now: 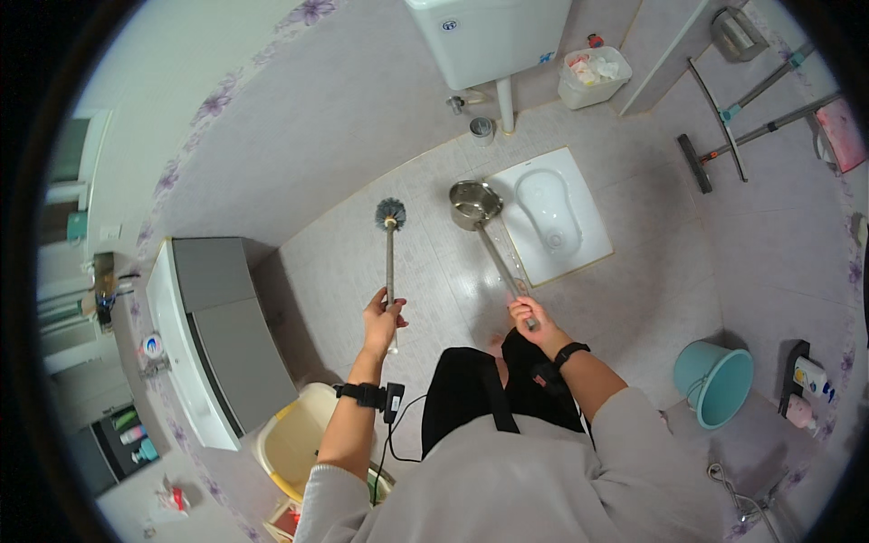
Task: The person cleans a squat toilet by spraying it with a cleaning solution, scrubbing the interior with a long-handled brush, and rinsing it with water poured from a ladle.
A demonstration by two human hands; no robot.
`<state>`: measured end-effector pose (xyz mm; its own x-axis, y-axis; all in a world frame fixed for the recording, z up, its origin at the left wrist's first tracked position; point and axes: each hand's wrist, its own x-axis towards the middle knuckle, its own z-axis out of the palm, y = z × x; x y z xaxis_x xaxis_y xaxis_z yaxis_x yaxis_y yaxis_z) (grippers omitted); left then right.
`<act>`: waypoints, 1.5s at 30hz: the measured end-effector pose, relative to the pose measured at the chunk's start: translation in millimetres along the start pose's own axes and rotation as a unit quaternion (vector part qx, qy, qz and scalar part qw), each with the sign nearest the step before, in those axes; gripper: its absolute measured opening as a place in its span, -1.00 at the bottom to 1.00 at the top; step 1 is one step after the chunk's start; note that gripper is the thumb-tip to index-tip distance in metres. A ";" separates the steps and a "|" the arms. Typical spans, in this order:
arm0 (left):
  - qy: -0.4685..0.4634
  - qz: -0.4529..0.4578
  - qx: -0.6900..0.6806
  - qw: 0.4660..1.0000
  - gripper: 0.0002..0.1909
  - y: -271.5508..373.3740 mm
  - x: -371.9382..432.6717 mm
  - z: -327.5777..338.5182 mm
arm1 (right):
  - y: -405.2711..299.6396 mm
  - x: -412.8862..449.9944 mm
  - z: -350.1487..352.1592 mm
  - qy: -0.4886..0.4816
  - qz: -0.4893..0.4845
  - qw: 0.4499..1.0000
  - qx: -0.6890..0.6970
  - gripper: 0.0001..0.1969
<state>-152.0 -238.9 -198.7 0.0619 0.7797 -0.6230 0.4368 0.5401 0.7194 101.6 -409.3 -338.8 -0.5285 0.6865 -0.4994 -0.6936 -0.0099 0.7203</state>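
Note:
My left hand (383,319) grips the handle of a toilet brush (390,254), whose round grey bristle head points away from me. In my right hand (536,320) is the long handle of a metal dipper (472,209). The dipper's bowl hangs at the left edge of a white squat toilet (546,210) set in the floor; I cannot tell whether the two touch. A little water seems to lie in the toilet's bowl. Beyond it, against the wall, stands a small grey cup-like holder (482,132).
A cistern (495,41) with a white pipe is above the toilet. A waste bin (589,81) with tissues stands at the back. To the right are a floor brush (694,163) and a blue bucket (713,383). A vanity (237,339) and a cream basin (299,431) are left.

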 end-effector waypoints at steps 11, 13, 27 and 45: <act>-0.051 0.015 0.050 0.997 -0.46 8.4 114.9 -32.1 | -4.9 218.9 33.2 -0.086 0.013 0.988 0.124 -0.82; -0.056 0.022 0.089 0.994 -0.47 4.8 128.2 -57.3 | 20.1 251.2 35.7 -0.067 -0.063 0.964 0.250 -0.84; -0.227 0.031 0.113 0.967 -0.45 20.6 193.1 -60.7 | 3.4 245.7 15.5 -0.239 -0.115 0.924 0.274 -0.78; -0.217 0.046 0.111 0.969 -0.47 16.7 170.2 -61.1 | 53.9 235.2 13.4 -0.044 -0.163 0.980 -0.103 -0.82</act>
<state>-189.0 -77.9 -274.0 0.4598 0.5892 -0.6644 0.5902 0.3562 0.7244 -53.5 -238.6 -411.0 -0.2233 0.7379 -0.6368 -0.9078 0.0804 0.4116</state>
